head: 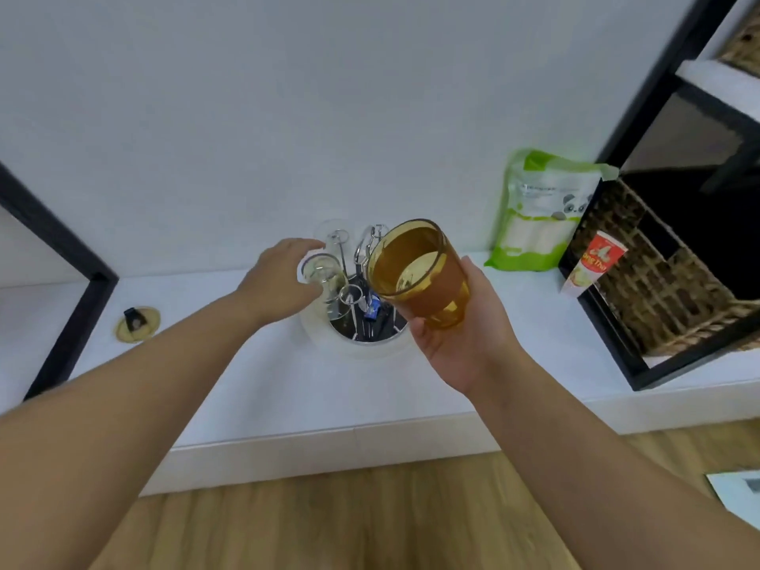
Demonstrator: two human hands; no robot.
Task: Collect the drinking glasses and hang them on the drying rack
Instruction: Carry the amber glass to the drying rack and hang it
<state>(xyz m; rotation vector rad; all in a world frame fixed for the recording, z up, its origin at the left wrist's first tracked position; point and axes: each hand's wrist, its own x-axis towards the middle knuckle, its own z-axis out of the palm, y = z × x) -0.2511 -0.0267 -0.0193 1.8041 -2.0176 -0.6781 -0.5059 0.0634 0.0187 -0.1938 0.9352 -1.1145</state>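
The white table (pixel 267 376) runs along the wall, its front edge above the wood floor (pixel 370 524), with bare surface between the drying rack (pixel 362 318) and that edge. A black shelf frame (pixel 617 355) with a wicker basket (pixel 666 281) closes off the right side; a green pouch (pixel 534 207) leans on the wall just beside it. The right hand (pixel 460 327) grasps an amber glass (pixel 419 273) tilted mouth-up, empty, beside the rack. The left hand (pixel 283 273) grips a clear glass (pixel 325 277) at the rack's prongs, above its round tray
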